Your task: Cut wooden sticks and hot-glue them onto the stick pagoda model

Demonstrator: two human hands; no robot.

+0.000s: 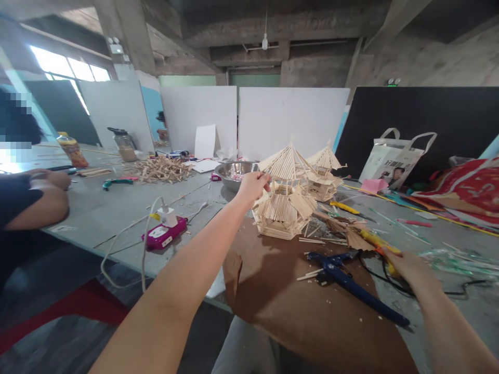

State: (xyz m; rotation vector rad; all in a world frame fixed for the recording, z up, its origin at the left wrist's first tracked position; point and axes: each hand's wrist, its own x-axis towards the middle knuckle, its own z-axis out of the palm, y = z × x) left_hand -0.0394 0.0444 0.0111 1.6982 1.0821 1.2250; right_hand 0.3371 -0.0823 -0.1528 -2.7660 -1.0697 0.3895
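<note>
Ahead of me on the brown board [273, 291] stands a small pavilion model [284, 213] built of thin wooden sticks. My left hand [253, 188] is closed at the left edge of its pointed stick roof [287, 162], fingertips partly hidden. A second stick pavilion [324, 179] stands just behind it to the right. At the right, my right hand [409, 267] is wrapped round a yellow glue gun [374, 241] with a black cord, its nozzle end low over the table. Blue-handled cutters [351, 291] lie on the board between my hands, beside a few loose sticks [311, 274].
A metal bowl [230, 179] sits behind my left hand, and a heap of wood pieces [163, 169] is farther left. A purple power strip [166, 234] with a white cable lies near the table edge. Another person's arm [39, 200] rests at far left. A yellow-handled knife [346, 209] lies right.
</note>
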